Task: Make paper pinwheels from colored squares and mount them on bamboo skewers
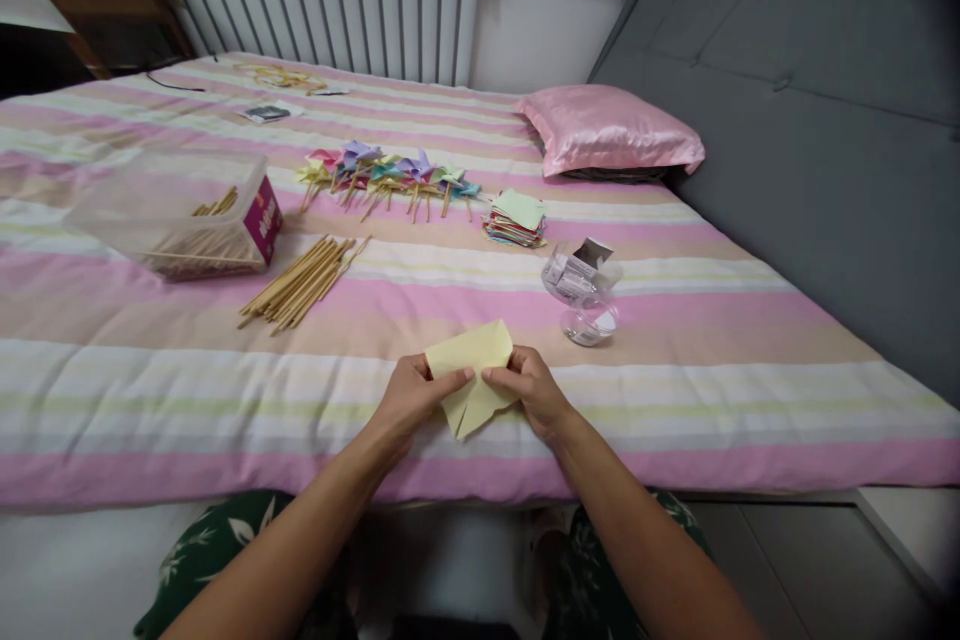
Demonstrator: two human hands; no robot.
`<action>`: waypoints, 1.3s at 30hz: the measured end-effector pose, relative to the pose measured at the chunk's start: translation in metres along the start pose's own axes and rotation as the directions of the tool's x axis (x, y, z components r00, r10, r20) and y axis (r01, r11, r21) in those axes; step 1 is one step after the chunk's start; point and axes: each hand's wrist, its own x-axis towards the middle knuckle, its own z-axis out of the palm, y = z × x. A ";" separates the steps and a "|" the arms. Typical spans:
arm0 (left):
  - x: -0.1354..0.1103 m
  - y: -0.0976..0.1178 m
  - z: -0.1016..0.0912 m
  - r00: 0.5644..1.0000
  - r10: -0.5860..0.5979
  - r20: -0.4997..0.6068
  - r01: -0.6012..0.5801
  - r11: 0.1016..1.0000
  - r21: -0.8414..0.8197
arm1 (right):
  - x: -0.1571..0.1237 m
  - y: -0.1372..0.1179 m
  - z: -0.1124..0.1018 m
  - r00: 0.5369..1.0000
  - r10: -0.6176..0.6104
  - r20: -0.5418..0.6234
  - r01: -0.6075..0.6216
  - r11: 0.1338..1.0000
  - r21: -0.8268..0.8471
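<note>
A pale yellow paper sheet [471,348], with a slit running in from its near edge, is held just above the bed's front edge. My left hand [418,392] pinches its left side, thumb on top and fingers behind. Gripping the right side the same way is my right hand [534,386], its thumb tip close to the left one near the middle of the sheet. Both hands are closed on the paper, and the fingers beneath it are hidden. Beyond them a stack of coloured paper squares [517,212] has a pale green sheet on top.
Paper pinwheels [390,170] on sticks lie in a row. Loose wooden sticks [300,285] rest beside a clear plastic box [202,220] holding more sticks. Right of centre are a small clear container [576,275] and a round one [591,323]. A pink pillow [607,128] lies near the grey headboard.
</note>
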 end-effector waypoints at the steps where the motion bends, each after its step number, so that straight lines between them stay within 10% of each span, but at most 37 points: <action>1: 0.000 -0.001 0.000 1.000 0.001 -0.008 -0.001 1.000 0.010 | 0.000 0.000 0.000 1.000 -0.006 0.007 0.006 1.000 -0.008; 12: 0.004 -0.007 -0.001 0.996 0.032 -0.088 -0.030 0.999 0.033 | 0.001 0.002 0.002 0.998 -0.057 0.039 0.059 0.997 -0.055; 23: 0.008 0.017 -0.013 0.958 0.003 -0.286 -0.089 0.954 -0.287 | -0.007 0.006 0.006 0.884 -0.460 -0.085 0.416 0.855 -0.309; 39: 0.004 0.015 -0.012 0.977 -0.009 -0.215 -0.047 0.966 -0.253 | -0.007 0.021 0.014 0.920 -0.379 0.100 0.389 0.856 -0.340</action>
